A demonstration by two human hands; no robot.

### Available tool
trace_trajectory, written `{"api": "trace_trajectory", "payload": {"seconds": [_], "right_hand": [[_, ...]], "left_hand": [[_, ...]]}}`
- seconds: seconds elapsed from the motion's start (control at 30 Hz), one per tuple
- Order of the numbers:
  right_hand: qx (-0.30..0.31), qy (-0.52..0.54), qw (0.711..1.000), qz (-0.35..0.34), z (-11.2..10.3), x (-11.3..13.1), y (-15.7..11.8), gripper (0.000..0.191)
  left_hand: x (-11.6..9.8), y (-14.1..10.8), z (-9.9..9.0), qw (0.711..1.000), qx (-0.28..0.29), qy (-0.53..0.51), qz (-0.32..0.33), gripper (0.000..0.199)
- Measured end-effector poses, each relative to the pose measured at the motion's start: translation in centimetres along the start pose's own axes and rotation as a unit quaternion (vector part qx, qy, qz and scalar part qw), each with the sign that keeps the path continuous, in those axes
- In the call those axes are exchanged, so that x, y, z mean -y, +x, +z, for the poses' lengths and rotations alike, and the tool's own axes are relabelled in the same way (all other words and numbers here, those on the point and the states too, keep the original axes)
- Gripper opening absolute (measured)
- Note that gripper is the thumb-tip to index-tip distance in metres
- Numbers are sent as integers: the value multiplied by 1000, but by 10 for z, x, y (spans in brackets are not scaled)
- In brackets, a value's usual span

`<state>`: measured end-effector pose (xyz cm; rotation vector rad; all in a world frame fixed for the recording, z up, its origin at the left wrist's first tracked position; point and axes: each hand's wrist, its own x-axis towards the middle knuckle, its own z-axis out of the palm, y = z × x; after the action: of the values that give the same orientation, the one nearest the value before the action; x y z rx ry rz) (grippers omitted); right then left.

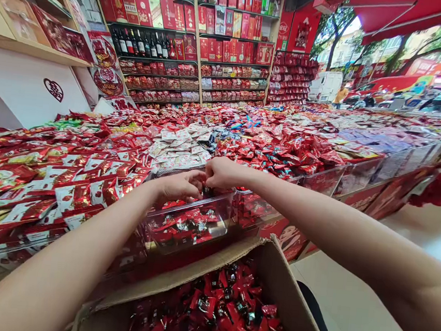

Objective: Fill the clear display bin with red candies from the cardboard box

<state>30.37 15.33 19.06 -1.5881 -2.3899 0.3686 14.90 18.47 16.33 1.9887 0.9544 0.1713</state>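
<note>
Both my hands reach over a transparent plastic bin that holds small red-wrapped candies. My left hand is at the bin's opening, its fingers bent but apart, with nothing visible in them. Beside it, my right hand is closed, knuckles up; whatever its fingers hold, if anything, is hidden. Below my arms an open cardboard box contains many similar candies in shiny red wrappers.
White packets lie just behind the bin, red packets to the right. Larger red-and-white packets fill the left. Shelves with bottles and boxes stand behind. Pale floor shows at right; vehicles are outside.
</note>
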Motion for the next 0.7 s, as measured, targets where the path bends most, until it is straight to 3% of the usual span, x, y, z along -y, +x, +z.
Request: {"api": "trace_trajectory", "payload": {"seconds": [0.1, 0.2, 0.27, 0.33, 0.43, 0.5, 0.57, 0.7], "right_hand": [[12, 126, 992, 30, -1, -2, -4, 27], [77, 226, 971, -32, -7, -6, -12, 43], [100, 215, 967, -97, -11, -11, -16, 53], [68, 141, 977, -144, -10, -17, -16, 52], [-6, 9, 985, -172, -4, -22, -10, 33], [-8, -49, 981, -190, 0, -21, -6, 20], [18, -102, 976, -191, 0, -17, -4, 17], [110, -233, 958, -122, -6, -1, -4, 18]], "left_hand": [[2, -4, -4, 980, 32, -194, 10, 53], [4, -5, -5, 969, 58, -240, 21, 49], [4, -5, -6, 966, 72, -248, 29, 49], [3, -6, -5, 969, 71, -236, 36, 49], [3, -5, -4, 983, 53, -169, 42, 48], [5, -2, -3, 995, 38, -87, 28, 47], [9, 2, -3, 998, 38, 50, -16, 44], [14, 12, -1, 958, 95, 252, -99, 35]]}}
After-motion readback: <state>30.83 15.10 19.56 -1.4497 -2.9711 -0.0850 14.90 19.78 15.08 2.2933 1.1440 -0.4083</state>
